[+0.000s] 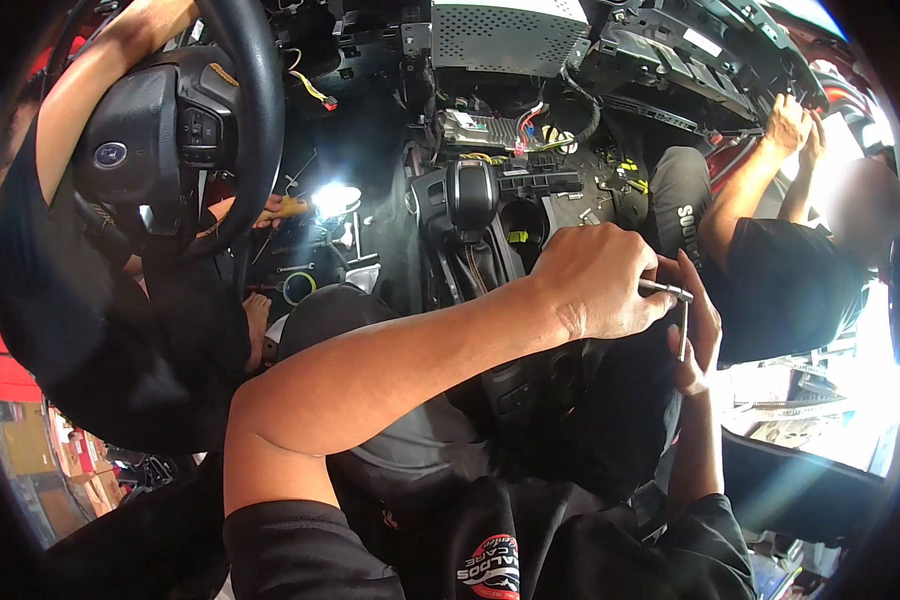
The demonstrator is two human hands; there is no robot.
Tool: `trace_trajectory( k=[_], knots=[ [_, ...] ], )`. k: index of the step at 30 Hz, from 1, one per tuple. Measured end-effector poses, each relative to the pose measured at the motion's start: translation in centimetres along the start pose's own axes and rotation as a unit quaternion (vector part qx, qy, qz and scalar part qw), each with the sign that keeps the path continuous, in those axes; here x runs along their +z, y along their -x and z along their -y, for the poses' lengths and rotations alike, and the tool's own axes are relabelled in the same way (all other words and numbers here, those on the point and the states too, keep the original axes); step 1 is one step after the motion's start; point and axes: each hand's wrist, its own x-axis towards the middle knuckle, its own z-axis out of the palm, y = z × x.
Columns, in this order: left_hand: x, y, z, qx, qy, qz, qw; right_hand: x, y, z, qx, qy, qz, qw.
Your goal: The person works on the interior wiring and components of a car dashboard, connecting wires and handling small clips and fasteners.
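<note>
My left hand, reaching across from the left, is closed on a slim metal hand tool. A thin rod hangs from the tool's end at roughly a right angle; its exact kind is unclear. My right hand is beside it, fingers apart and curved around the tool's end, thumb near the rod's lower tip. Both hands are above the right side of the centre console, near the gear shifter. Some left fingertips are hidden behind that hand.
A stripped dashboard with a perforated metal box and exposed wiring lies ahead. Left, another person's arm reaches past the steering wheel; a bright lamp shines in the footwell. A second person works at the right doorway.
</note>
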Motion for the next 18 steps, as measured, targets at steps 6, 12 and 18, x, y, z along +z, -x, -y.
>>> trace_trajectory(
  k=[6, 12, 18],
  knots=[
    [-0.6, -0.2, 0.2, 0.027, -0.035, 0.028, 0.999, -0.3, 0.0, 0.9, 0.029, 0.072, 0.014, 0.997],
    [-1.8, 0.0, 0.0, 0.022, -0.025, 0.103, 0.994, 0.6, -0.3, 1.2, -0.07, 0.203, -0.049, 0.976],
    [-2.8, -0.4, 0.1, 0.021, -0.055, 0.147, 0.987, 1.3, 1.6, -0.2, 0.106, 0.004, 0.002, 0.994]
  ],
)
